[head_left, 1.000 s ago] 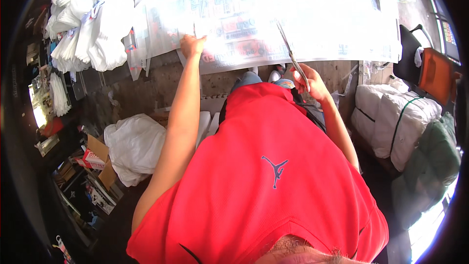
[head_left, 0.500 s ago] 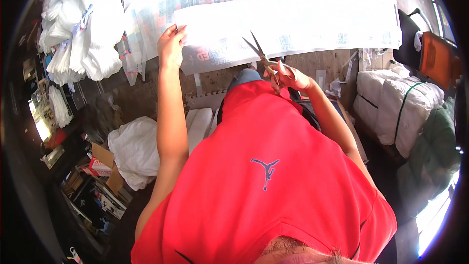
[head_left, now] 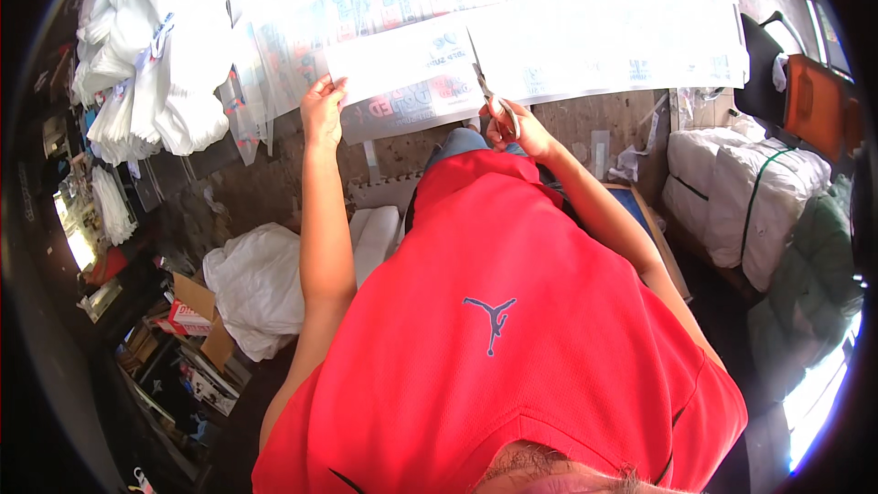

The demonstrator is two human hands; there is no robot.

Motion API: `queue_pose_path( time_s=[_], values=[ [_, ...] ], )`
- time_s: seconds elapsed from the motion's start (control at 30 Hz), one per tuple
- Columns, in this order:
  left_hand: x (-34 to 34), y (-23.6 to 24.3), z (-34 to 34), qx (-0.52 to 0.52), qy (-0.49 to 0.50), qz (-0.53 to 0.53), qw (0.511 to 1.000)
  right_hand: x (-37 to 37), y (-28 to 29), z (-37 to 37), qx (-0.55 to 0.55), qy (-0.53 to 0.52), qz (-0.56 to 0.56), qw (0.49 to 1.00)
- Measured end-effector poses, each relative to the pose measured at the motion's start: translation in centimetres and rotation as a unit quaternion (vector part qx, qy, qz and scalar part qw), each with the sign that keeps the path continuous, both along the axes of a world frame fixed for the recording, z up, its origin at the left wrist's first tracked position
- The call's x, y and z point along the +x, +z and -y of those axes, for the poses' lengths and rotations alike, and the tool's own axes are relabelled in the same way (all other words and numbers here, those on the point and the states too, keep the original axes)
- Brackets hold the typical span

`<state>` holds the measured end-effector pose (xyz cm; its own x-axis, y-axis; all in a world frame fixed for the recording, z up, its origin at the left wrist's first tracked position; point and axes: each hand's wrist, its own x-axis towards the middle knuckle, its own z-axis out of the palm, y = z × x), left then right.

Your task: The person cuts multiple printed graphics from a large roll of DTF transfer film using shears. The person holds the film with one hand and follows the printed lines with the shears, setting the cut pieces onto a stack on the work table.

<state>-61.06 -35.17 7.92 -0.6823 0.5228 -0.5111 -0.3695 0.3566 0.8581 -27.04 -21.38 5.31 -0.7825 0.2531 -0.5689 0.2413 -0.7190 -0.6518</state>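
Head view: the right hand (head_left: 514,122) grips scissors (head_left: 491,99), blades now biting into the printed sheet (head_left: 412,73); half a second ago they hung open short of it, so cutting has begun. The left hand (head_left: 322,108) pinches the sheet's left edge, arm extended straight.

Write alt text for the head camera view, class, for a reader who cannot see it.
A person in a red shirt cuts a printed sheet at a table's edge: the right hand works scissors while the left hand holds the sheet's near edge. White bundles sit at the right, and white bags and cardboard boxes lie at the left.
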Motion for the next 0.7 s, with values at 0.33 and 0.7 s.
queue_pose_path(
  time_s=[0.33,0.7],
  values=[
    [-1.9,-1.7,0.7,-0.008,-0.009,-0.013,1.000,-0.9,0.3,1.0,-0.006,0.009,0.006,1.000],
    [-2.1,-1.1,0.4,-0.001,-0.014,-0.004,1.000,-1.5,0.4,1.3,0.003,-0.006,0.021,1.000]
  ],
)
